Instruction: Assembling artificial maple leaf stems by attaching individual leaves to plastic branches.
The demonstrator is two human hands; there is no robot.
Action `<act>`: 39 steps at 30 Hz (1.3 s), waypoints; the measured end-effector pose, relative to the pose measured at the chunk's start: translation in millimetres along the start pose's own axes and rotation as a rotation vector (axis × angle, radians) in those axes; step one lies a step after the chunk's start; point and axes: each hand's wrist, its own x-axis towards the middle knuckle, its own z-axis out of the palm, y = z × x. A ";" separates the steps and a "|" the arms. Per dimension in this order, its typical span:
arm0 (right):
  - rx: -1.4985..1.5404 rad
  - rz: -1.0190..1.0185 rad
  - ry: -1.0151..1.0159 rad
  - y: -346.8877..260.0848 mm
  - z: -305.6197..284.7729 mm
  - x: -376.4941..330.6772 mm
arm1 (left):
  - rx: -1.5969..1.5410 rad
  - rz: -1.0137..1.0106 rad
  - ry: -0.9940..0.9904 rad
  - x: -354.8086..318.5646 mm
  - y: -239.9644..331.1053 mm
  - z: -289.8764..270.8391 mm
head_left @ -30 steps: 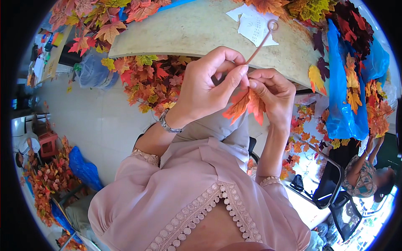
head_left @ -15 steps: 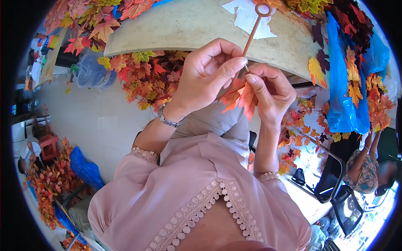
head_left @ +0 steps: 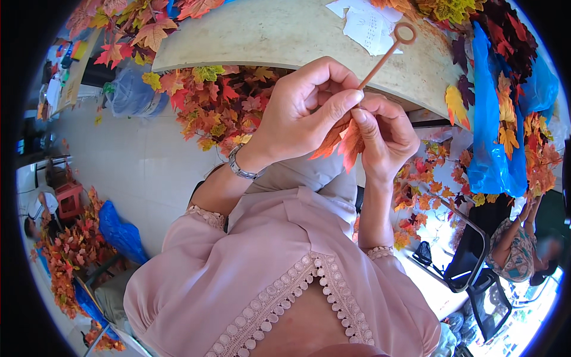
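Observation:
My left hand (head_left: 315, 110) pinches a brown stem (head_left: 380, 64) that ends in a ring and points up and to the right over the table edge. Close beside it, my right hand (head_left: 383, 134) is closed, thumb against fingers, on an orange artificial maple leaf (head_left: 352, 146) that hangs below the fingertips. The two thumbs nearly meet where the stem reaches the leaf; the fingers hide the joint itself. A metal watch (head_left: 241, 165) is on my left wrist.
Ahead lies a pale worktable (head_left: 250, 35) with torn white paper (head_left: 366, 27). Artificial autumn leaves (head_left: 220, 98) hang below its edge. Blue plastic sheeting (head_left: 491, 137) drapes at the right, near another person (head_left: 514, 247) and a metal-framed chair (head_left: 476, 256). A red stool (head_left: 70, 199) stands far left.
The stem has tilted further right, its ring now lower and to the right. My left hand has shifted slightly right, closer to my right hand, covering more of the stem's lower end.

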 end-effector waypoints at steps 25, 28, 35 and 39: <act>0.472 0.491 -0.129 -0.5 -13.7 2.0 | 0.125 -0.081 -0.174 8.7 11.9 -10.4; 0.517 0.503 -0.151 -0.5 -12.3 2.6 | 0.127 -0.076 -0.151 8.9 11.4 -9.7; 0.523 0.508 -0.106 1.3 -12.5 1.3 | 0.163 -0.056 -0.165 5.7 5.2 -9.3; 0.540 0.503 -0.142 4.9 -13.1 0.5 | 0.132 -0.038 -0.181 5.3 3.8 -10.1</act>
